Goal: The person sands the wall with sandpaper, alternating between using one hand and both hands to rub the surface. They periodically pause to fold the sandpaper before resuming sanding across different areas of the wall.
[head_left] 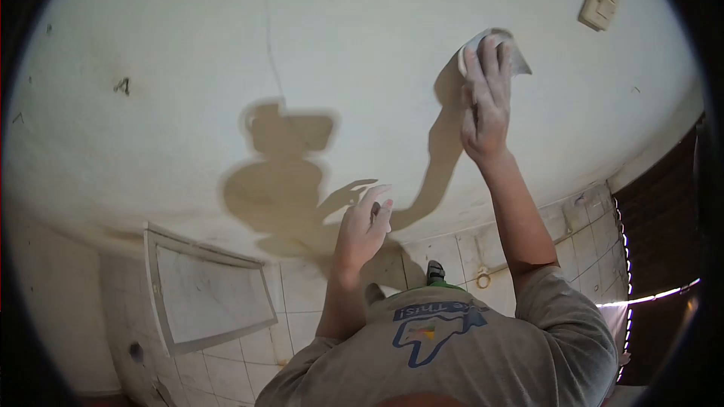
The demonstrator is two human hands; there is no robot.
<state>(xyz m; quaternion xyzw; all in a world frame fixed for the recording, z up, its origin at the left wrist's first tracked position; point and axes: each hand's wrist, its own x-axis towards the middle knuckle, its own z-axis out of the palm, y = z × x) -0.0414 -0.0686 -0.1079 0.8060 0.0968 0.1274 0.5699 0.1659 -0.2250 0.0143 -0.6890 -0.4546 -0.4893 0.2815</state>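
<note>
High on the pale wall (377,53), my right hand (487,109) presses a folded sheet of sandpaper (519,62) flat beneath its fingers. The sheet's pale edges stick out on both sides of the fingertips. My left hand (364,224) is held lower, in front of the wall, with nothing in it. Its index finger and thumb are apart, the other fingers loosely bent. Whitish dust covers the fingers of both hands.
A light switch (600,4) sits on the wall to the upper right. A grey-framed panel (215,298) is at the lower left. Tiled floor (302,324) lies below, with a small ring-shaped thing (483,280) on it. A thin crack runs down the wall.
</note>
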